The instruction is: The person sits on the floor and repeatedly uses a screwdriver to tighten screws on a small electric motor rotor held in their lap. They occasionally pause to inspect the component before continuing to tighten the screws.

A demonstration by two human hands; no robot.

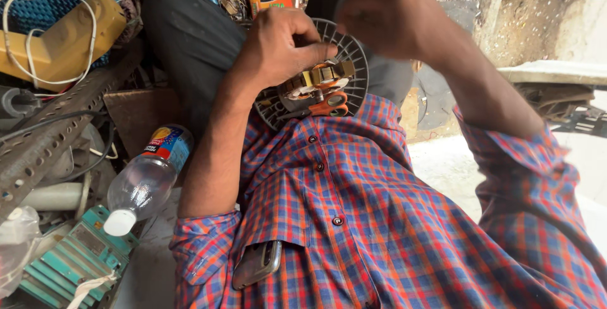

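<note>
— What are the hands on?

— The left hand (281,46) has its grip clamped on a round grey plastic fan wheel (344,62) with thin radial ribs, held on the lap just above the red-and-blue checked shirt (354,214). At the wheel's centre sits a motor core (319,78), brassy metal with orange parts. The right hand (395,12) is raised above the wheel, fingers curled; something thin and grey runs up from it, but I cannot tell whether that grip is closed on it.

— Any containers?

— A clear plastic bottle (145,179) lies tilted beside the left forearm, white cap down, with a blue, red and yellow label. I cannot tell whether anything is in it. The shirt's chest pocket holds a dark phone (256,263), partly sticking out.

— And the scissors?

— Orange-handled scissors (329,103) rest at the lower rim of the wheel, touching the shirt.

— The clutter to the left?

— A perforated, rusty metal angle bar (60,135), a yellow plastic casing (66,43) with a white cord looped over it, and a ribbed teal metal block (73,258) near the bottle's cap.
</note>
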